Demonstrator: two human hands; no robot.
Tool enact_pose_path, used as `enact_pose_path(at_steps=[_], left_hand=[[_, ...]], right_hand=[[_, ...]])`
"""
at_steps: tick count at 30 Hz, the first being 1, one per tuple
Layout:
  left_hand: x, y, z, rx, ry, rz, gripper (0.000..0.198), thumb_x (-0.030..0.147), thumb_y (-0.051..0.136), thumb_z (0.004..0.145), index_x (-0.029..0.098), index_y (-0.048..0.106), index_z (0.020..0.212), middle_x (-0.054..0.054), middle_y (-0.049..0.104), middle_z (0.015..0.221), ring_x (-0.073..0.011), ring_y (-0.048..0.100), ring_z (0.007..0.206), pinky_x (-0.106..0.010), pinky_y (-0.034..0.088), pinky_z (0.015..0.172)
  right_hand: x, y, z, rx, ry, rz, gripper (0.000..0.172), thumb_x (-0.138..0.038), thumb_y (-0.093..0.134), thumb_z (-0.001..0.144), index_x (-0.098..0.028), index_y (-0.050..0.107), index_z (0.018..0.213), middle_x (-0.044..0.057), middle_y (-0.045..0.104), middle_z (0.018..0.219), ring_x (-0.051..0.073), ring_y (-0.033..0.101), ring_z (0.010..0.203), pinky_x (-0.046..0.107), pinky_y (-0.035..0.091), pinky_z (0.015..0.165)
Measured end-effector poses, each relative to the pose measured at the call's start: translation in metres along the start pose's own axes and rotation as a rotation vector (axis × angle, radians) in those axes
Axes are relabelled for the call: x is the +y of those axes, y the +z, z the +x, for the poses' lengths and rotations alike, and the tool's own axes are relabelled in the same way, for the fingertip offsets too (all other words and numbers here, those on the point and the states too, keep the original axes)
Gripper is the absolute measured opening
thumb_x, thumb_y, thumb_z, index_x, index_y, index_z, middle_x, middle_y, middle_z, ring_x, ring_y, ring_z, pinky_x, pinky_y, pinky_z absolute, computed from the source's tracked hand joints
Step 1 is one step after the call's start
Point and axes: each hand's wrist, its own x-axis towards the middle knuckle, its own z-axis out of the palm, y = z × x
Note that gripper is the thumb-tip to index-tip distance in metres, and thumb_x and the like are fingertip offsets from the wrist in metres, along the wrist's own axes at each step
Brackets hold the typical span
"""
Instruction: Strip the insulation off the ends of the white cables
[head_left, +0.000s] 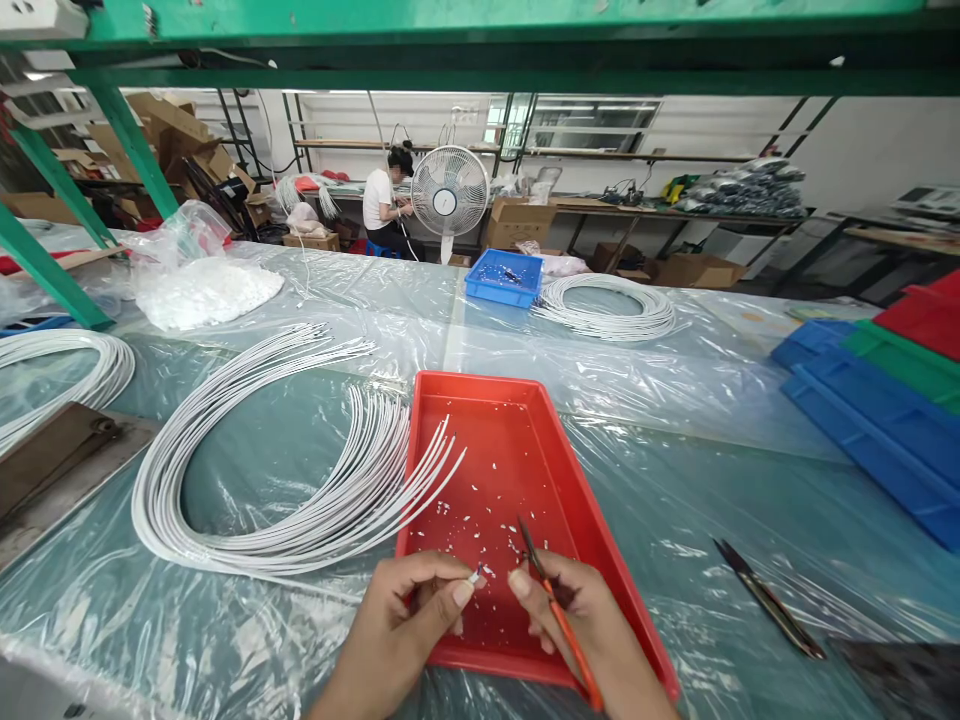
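Over the red tray (495, 460), my left hand (420, 610) pinches the end of a white cable (475, 577) between thumb and forefinger. A bit of blue shows at that cable's tip. To its right, my right hand (577, 620) is closed around a slim orange-handled tool (564, 622) with a dark, pointed tip aimed away from me. The two hands are close but apart. A large coil of white cables (172, 490) lies on the left, its loose ends resting over the tray's left rim. Small white scraps are scattered across the tray floor.
Metal tweezers (772, 600) lie on the plastic-covered table at right, below stacked blue bins (877, 420). Further back are a blue tray (504, 277), another cable coil (607, 307) and a white pile (206, 290). A person (382, 200) sits beyond, near a fan (448, 190).
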Motion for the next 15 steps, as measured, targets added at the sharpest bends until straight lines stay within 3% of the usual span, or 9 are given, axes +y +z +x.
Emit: enact_pose_path(at_steps=[3, 6, 11, 15], left_hand=[[0.001, 0.001, 0.001, 0.030, 0.008, -0.020, 0.026, 0.037, 0.058, 0.079, 0.013, 0.067, 0.077, 0.000, 0.056, 0.058, -0.0116, 0.045, 0.056, -0.022, 0.036, 0.057], [0.000, 0.002, 0.004, 0.082, 0.011, -0.059, 0.025, 0.037, 0.059, 0.079, 0.013, 0.066, 0.081, 0.001, 0.054, 0.057, -0.0116, 0.047, 0.057, -0.022, 0.037, 0.059], [-0.006, 0.001, 0.008, 0.107, -0.044, -0.152, 0.029, 0.039, 0.061, 0.077, 0.014, 0.067, 0.092, 0.003, 0.050, 0.060, -0.0104, 0.044, 0.058, -0.021, 0.036, 0.059], [-0.004, -0.005, 0.011, -0.013, -0.098, -0.198, 0.033, 0.040, 0.063, 0.076, 0.015, 0.069, 0.096, 0.003, 0.048, 0.059, -0.0088, 0.040, 0.057, -0.019, 0.032, 0.055]], right_hand=[[0.001, 0.008, -0.004, -0.332, 0.082, 0.534, 0.057, -0.071, 0.037, 0.076, -0.017, 0.045, 0.060, -0.001, 0.047, 0.059, 0.007, 0.039, 0.037, 0.024, 0.038, 0.044], [0.006, 0.017, -0.011, -0.533, 0.190, 0.843, 0.068, -0.077, 0.023, 0.075, -0.015, 0.045, 0.056, 0.000, 0.047, 0.054, 0.005, 0.036, 0.032, 0.022, 0.036, 0.040], [0.007, 0.016, -0.015, -0.557, 0.041, 0.917, 0.056, -0.067, 0.043, 0.077, -0.016, 0.042, 0.055, 0.000, 0.049, 0.059, 0.006, 0.042, 0.039, 0.022, 0.038, 0.046], [0.000, 0.012, -0.014, -0.695, 0.021, 0.888, 0.059, -0.071, 0.036, 0.077, -0.018, 0.040, 0.053, -0.001, 0.043, 0.051, 0.006, 0.035, 0.037, 0.018, 0.025, 0.037]])
